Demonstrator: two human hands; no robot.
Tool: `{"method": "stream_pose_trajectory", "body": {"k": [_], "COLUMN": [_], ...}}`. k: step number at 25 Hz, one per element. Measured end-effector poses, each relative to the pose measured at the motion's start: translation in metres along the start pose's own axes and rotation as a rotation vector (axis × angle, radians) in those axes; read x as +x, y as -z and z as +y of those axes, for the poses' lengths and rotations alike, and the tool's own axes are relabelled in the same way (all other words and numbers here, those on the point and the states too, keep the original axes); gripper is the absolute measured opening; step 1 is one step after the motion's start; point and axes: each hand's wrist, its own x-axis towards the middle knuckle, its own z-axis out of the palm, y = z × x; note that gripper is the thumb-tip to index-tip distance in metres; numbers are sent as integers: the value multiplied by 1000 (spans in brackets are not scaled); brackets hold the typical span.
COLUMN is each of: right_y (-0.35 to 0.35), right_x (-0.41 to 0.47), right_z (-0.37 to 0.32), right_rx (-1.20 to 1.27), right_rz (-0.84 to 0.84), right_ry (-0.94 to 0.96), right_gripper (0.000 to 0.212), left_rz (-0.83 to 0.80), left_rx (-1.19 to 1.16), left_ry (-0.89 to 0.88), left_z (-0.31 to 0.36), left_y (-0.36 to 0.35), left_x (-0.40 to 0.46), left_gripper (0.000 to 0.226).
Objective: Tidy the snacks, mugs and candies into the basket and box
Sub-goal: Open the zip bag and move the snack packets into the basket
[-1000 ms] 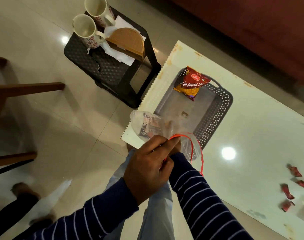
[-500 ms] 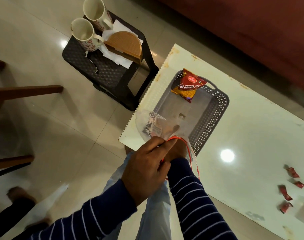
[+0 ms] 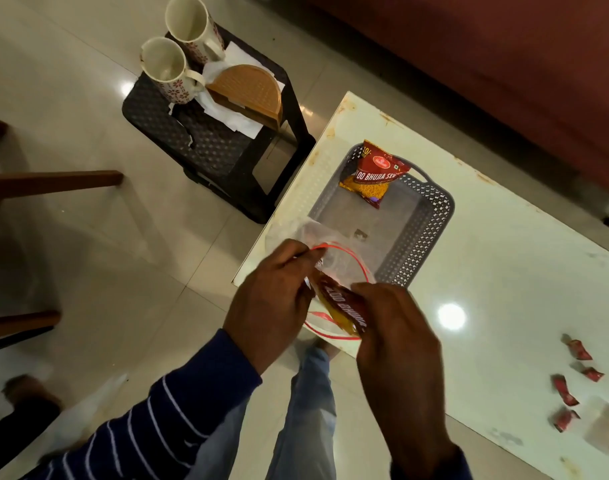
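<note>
Basket (image 3: 438,216), grey and perforated, sits on the counter (image 3: 504,271) directly beyond both hands, one snack packet (image 3: 376,174) leaning at its far end. Clear bag (image 3: 334,258) with red rim is pinched open by the left hand (image 3: 272,299). Right hand (image 3: 396,337) grasps a second packet (image 3: 341,310), its long axis slanting toward the basket, nothing between. Candies (image 3: 573,375) lie well apart to the right; mugs (image 3: 175,71) stand on the stool (image 3: 192,133).

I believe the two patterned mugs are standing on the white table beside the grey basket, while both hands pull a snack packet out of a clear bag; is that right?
Not quite: the head view shows the two mugs on the dark stool on the floor, not on the white table. The rest holds: the left hand and right hand handle a snack packet at the clear bag, near the grey basket.
</note>
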Motion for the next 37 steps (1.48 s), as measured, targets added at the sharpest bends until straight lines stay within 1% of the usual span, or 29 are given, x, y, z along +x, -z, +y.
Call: {"method": "stream_pose_trajectory", "body": {"k": [1,2,4,6,8,11,15,19,21,23,25,26,28,30,31,32,33,35,36,37], "right_y": [15,33,66,85,83,53,8,-28,-40,-49,-57,-60,-58,-42,-29,-16,-3,9,3,-8], "right_x": [1,2,15,40,69,113,155,180,191,199,201,199,188,159,136,110,81,32,18,10], "right_z": [5,12,33,60,89,136,191,218,221,220,217,211,185,141,118,98,77,39,34,29], "right_rx": [-13,39,86,45,-12,-103,-159,-275,-300,-358,-418,-394,-192,48,137,215,312,537,525,467], "right_rz": [83,164,278,277,208,60,-139,-306,-351,-354,-244,-164,49,291,342,312,206,-169,-330,-428], "right_ry": [4,-31,-85,-112,-83,1,-31,1,25,-2,-42,-56,-110,-174,-180,-152,-116,-114,-143,-199], "right_gripper": [23,24,29,28,24,25,29,27,28,29,34,36,36,27,21,18,22,37,41,41], "left_rz": [-4,-16,-39,-47,-57,-75,-116,-127,-147,-144,-133,-119,-97,-100,-100,-99,-100,-99,-97,-95], "left_rx": [14,28,51,54,45,24,4,-35,-44,-47,-56,-67,-103,-134,-142,-145,-144,-151,-159,-165], "left_ry": [17,42,67,46,17,-4,-8,-7,-12,-24,-33,-43,-47,-26,-19,-11,1,12,7,-1], "left_z": [-3,-6,-8,-7,-8,-10,-16,-24,-25,-26,-25,-25,-25,-25,-25,-25,-24,-21,-18,-16], "left_y": [2,4,6,6,5,1,-4,-5,-5,-6,-6,-6,-6,-5,-5,-4,-5,-7,-9,-11], "left_x": [3,5,7,5,1,-5,-11,-12,-13,-14,-14,-13,-10,-6,-4,-3,-1,-1,-2,-4], "left_gripper": [40,41,42,44,44,48,48,49,49,49,48,48,48,49,49,49,50,53,53,54]}}
